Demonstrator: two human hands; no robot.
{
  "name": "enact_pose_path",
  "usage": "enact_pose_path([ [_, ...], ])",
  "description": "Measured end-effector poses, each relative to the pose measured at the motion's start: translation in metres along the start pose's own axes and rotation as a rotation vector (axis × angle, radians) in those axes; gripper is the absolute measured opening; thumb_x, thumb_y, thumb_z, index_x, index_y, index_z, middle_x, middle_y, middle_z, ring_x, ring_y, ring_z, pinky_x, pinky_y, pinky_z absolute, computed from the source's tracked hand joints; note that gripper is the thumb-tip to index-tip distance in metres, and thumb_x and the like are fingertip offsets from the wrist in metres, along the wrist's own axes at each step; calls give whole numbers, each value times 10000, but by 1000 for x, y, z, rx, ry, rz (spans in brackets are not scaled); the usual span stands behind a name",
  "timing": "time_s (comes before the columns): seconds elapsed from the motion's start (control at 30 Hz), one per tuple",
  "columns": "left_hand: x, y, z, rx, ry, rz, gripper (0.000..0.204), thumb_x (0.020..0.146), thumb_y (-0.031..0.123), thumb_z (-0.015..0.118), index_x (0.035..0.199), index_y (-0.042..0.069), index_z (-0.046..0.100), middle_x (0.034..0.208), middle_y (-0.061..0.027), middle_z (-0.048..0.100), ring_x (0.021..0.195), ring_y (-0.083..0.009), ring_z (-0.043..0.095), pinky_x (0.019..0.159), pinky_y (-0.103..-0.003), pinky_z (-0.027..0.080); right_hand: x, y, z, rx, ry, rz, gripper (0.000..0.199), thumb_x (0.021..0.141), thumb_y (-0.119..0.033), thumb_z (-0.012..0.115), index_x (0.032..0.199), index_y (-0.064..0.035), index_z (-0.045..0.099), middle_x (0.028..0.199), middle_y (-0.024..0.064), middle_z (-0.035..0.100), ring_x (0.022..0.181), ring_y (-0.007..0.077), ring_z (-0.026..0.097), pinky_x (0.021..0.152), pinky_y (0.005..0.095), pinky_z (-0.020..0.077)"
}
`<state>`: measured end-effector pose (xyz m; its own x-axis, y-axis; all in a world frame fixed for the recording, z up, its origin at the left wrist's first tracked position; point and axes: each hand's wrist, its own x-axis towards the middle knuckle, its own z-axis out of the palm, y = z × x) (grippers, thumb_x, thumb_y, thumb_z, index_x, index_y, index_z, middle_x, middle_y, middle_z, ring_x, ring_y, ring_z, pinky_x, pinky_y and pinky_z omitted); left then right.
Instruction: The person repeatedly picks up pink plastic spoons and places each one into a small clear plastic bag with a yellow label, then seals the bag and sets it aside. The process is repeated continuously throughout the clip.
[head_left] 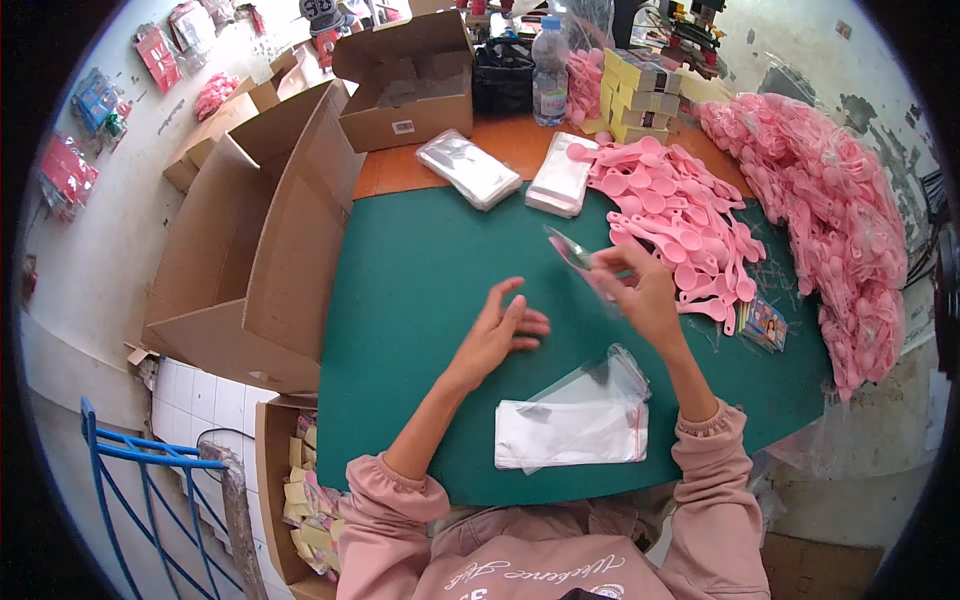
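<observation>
Green table (420, 300) — right hand (645, 295) pinches a clear plastic sleeve (580, 262) (flimsy, slippery; best gripped at its edge), pink spoons (680, 215) just beyond; left hand (500, 330) rests open, empty.

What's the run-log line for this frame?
left hand: empty, fingers on green mat | right hand: holds clear bag | pink spoons right of it | bag stack near person
</observation>
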<state>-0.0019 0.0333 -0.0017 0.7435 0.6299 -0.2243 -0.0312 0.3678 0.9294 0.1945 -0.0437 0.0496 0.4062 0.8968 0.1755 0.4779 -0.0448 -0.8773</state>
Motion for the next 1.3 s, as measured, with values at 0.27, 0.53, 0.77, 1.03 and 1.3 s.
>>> enact_pose_path([
  [0.27, -11, 2, 6, -74, -67, -147, 540, 936, 209, 375, 1370, 89, 75, 1070, -198, 533, 1034, -260, 541, 832, -366, 490, -27, 1, 20, -273, -309, -394, 245, 718, -143, 664, 932, -52, 587, 951, 122, 522, 883, 285, 541, 782, 328, 436],
  [0.53, -10, 0, 3, 37, -111, -142, 519, 920, 114, 392, 1367, 89, 129, 1059, -174, 543, 966, -223, 572, 837, -331, 493, -37, 5, 49, -302, -295, -373, 170, 706, -91, 627, 817, -13, 525, 828, 127, 488, 825, 301, 507, 736, 388, 422],
  [0.77, -7, -4, 4, -63, -50, -196, 486, 924, 155, 397, 1355, 79, 188, 1004, -129, 571, 918, -181, 585, 811, -302, 493, -41, 7, 54, -424, -305, -507, 149, 698, -91, 616, 797, -43, 516, 813, 105, 485, 798, 287, 498, 740, 372, 394],
  [1.03, -9, -3, 7, -6, 53, -54, 503, 882, 54, 434, 1337, 100, 223, 905, -86, 600, 809, -140, 604, 738, -268, 513, -29, -4, 9, 54, -804, -222, 123, 758, -99, 597, 779, -42, 490, 773, 35, 474, 745, 144, 483, 661, 272, 387],
  [1.3, -8, 3, 8, 37, -156, -123, 269, 887, 74, 398, 1135, 62, 502, 980, -65, 599, 860, -90, 576, 725, -208, 487, 31, 70, -176, 79, -167, 245, 163, 797, -67, 565, 947, -28, 517, 815, 20, 543, 800, 132, 541, 671, 249, 438],
])
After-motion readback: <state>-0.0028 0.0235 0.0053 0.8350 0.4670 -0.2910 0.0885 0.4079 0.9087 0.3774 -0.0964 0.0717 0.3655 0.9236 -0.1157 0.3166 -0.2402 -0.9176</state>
